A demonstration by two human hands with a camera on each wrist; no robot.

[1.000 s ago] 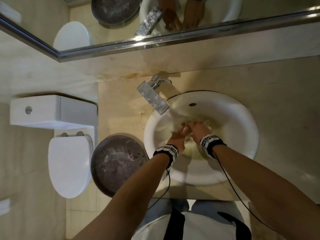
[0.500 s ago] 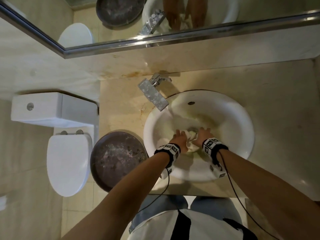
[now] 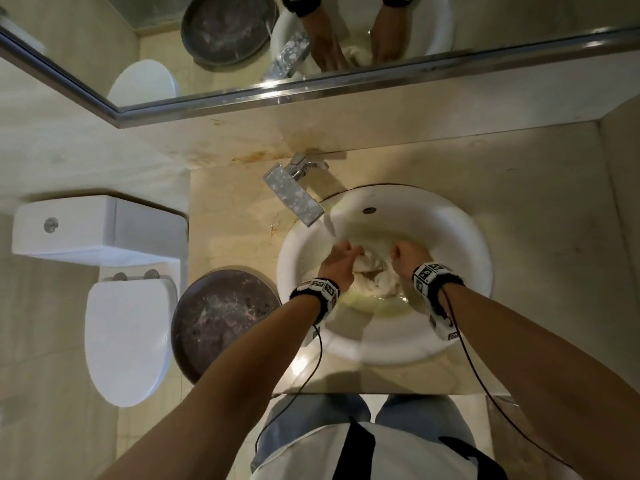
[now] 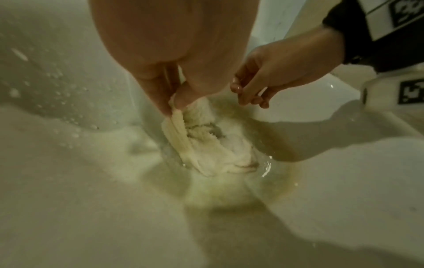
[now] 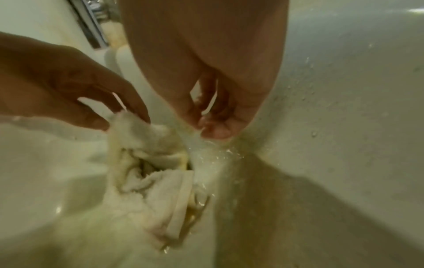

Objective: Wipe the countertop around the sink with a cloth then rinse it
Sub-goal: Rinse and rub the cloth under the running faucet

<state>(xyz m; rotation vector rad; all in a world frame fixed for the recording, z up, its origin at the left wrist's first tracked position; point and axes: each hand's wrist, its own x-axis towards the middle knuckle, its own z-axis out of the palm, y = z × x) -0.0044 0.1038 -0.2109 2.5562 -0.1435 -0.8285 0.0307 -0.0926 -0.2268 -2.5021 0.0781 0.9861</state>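
A wet cream cloth [image 3: 372, 278] lies bunched at the bottom of the white sink [image 3: 464, 237], beneath a running chrome tap [image 3: 292, 197]. The left hand [image 3: 341, 261] pinches the cloth's upper fold between thumb and fingers. The right hand [image 3: 407, 259], fingers curled, pinches its far edge beside the marble table [image 3: 540, 209].

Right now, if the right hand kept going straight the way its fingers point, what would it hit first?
Probably the cloth: the right hand points down into the sink, fingertips just above the wet fabric's edge. Depth is unclear; it may already touch it.
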